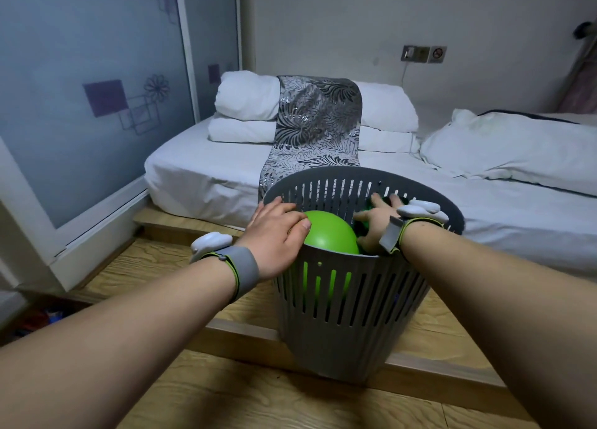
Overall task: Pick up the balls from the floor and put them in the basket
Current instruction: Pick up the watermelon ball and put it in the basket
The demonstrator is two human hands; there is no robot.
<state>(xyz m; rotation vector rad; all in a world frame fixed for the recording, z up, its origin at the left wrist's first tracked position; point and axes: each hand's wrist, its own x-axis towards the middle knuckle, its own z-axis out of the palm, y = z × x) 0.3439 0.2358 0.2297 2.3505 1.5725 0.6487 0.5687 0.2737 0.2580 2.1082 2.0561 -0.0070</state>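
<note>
The person's left hand (277,228) is lying flat on the big light green ball (329,234), fingers pretty much straight, inside the grey basket (339,331) that's sitting on the wooden floor (226,396) by the bed (200,173). The right hand (378,225) is reaching in over a darker green ball (366,223) with fingers splayed, can't tell if it's actually gripping it

A matt grey plastic basket (361,315) with slotted walls holds a smooth, glossy green ball (329,234), standing on grained wood floor (245,396) before white cloth bedding (200,176) and frosted glass (64,89) at upper left.
</note>
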